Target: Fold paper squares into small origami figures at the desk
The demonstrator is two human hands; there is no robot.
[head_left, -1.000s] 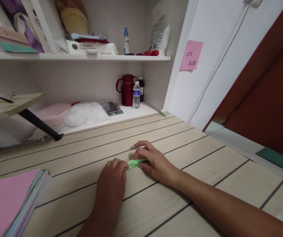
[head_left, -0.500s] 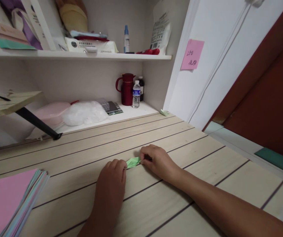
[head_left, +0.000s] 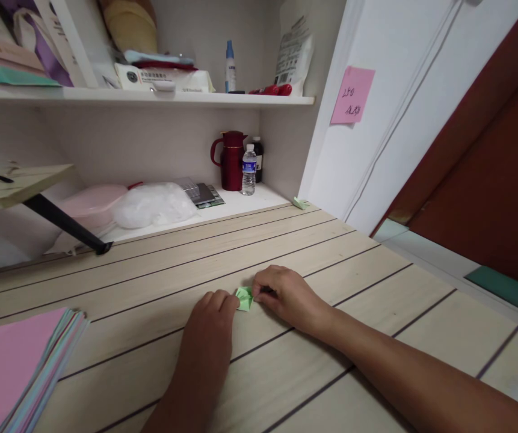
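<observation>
A small folded piece of green paper point(head_left: 245, 298) lies between my hands on the wood-patterned table point(head_left: 313, 385). My left hand point(head_left: 211, 319) is closed on its left edge, knuckles up. On the right edge, my right hand point(head_left: 281, 294) pinches the paper between thumb and fingers. Creases show on the middle of the paper; its edges are partly hidden by my fingertips. Another folded green paper point(head_left: 301, 203) rests at the table's far edge.
A stack of coloured paper point(head_left: 15, 361) is at the left front. Behind the table, a shelf holds a red jug point(head_left: 232, 161), a water bottle point(head_left: 249, 171) and a white plastic bag point(head_left: 154, 205). A black leg point(head_left: 67, 224) supports a small stand at the left.
My hands have come slightly closer together. The green paper between them has changed from a long narrow shape to a shorter, squarer one. The view has shifted a little.
</observation>
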